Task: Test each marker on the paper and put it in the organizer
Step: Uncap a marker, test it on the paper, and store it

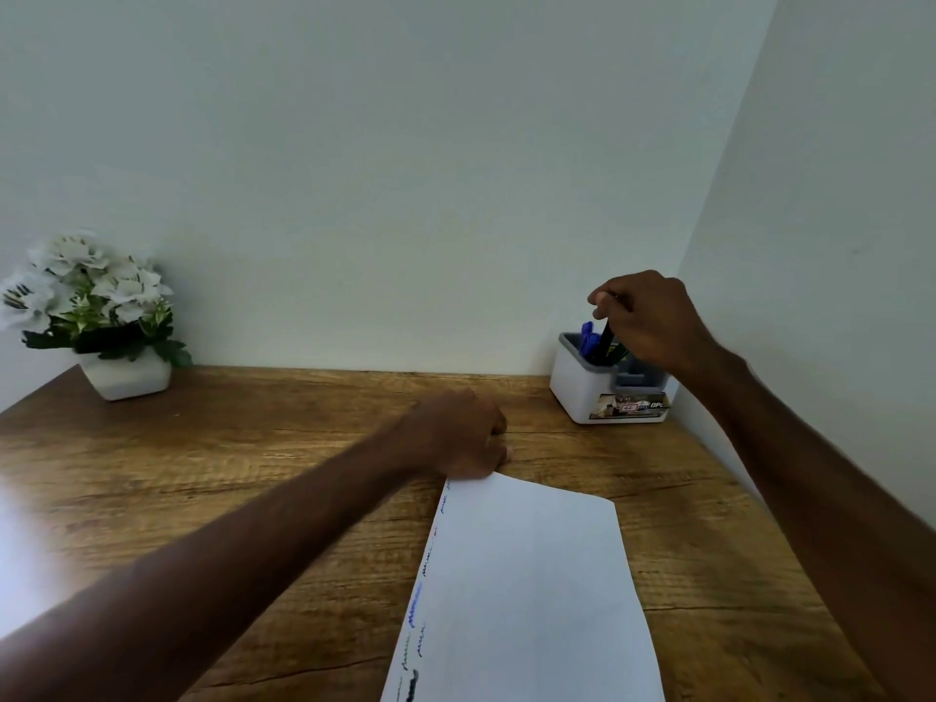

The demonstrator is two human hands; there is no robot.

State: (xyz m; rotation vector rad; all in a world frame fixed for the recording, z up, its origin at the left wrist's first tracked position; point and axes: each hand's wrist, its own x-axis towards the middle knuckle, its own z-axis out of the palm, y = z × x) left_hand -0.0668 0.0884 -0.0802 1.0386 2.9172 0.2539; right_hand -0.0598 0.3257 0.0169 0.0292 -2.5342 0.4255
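Pinched in the right hand (653, 321) is a black marker (605, 339), held near its top by the thumb and fingertips. Its low end is already down inside the tall back part of the white organizer (582, 387), which stands in the far right corner of the wooden table (253, 473), close to the wall. Blue markers (588, 339) stand in that same part, just beside the black one. I think this marker is being put away. To do it well, the hand should keep the marker almost straight up and let it slide down slowly. It should let go only when the marker stands on the bottom. If the marker is pushed in hard or sideways, it could bump the blue ones or tip the light organizer. The left hand (461, 438) lies on the table at the far corner of the paper (532, 575). Its fingers look curled, but I cannot tell if it holds something or only keeps the sheet from sliding. Small scribbles (425, 590) run down the left edge of the paper, so some testing looks done. No other loose marker shows on the table. A pot of white flowers (126, 377) sits far away at the back left.
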